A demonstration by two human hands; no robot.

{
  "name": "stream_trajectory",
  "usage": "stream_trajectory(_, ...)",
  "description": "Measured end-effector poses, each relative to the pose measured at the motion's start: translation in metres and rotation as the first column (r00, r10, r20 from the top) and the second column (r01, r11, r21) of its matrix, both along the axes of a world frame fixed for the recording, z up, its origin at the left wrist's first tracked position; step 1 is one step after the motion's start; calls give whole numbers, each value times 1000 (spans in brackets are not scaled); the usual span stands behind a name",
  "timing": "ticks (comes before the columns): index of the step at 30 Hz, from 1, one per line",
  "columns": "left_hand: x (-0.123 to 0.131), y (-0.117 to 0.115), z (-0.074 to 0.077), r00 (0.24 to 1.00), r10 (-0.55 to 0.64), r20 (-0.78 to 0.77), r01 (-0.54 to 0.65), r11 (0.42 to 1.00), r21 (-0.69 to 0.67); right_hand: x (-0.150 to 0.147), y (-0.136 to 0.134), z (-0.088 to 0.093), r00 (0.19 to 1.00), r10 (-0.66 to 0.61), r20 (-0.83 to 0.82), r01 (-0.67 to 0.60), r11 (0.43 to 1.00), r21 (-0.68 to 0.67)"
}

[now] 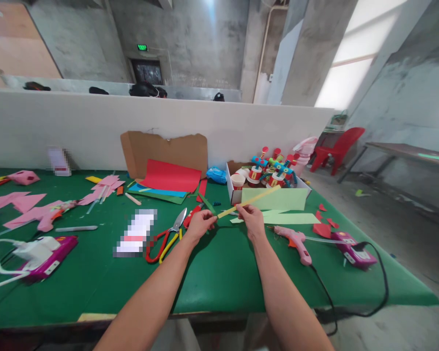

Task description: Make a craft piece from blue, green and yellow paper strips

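My left hand (199,224) is pinched shut on a dark green paper strip (207,204) that slants up to the left over the green table (219,273). My right hand (251,219) is pinched shut on a long pale yellow-green paper strip (249,202) that rises toward the right, above a cardboard box. The two hands are close together, fingertips almost meeting, over the table's middle. Red-and-yellow-handled scissors (166,235) lie just left of my left hand.
A box (234,187) of colourful paper-cup figures, light green sheets (278,200), a pink glue gun (296,241) and a magenta power strip (353,248) lie right. Red, blue and green sheets (168,178) lean on cardboard. Pink cut-outs (32,209) and another glue gun (40,253) lie left. A white partition stands behind.
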State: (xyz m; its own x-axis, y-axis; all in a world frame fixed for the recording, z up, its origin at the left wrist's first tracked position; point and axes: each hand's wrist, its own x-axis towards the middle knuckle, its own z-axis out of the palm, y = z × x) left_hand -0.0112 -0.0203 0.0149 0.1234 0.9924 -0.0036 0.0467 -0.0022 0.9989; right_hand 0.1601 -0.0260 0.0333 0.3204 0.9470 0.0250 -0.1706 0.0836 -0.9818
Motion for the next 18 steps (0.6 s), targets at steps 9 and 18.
stream_trajectory(9, 1, 0, -1, 998, 40, -56, -37, 998, 53, -1, 2, -3, 1000, -15, -14, 16, 999, 31)
stream_trajectory(18, 2, -1, -1, 998, 29, -54, -27, 999, 40, -3, 0, -1, 999, -19, -39, 22, 997, 72)
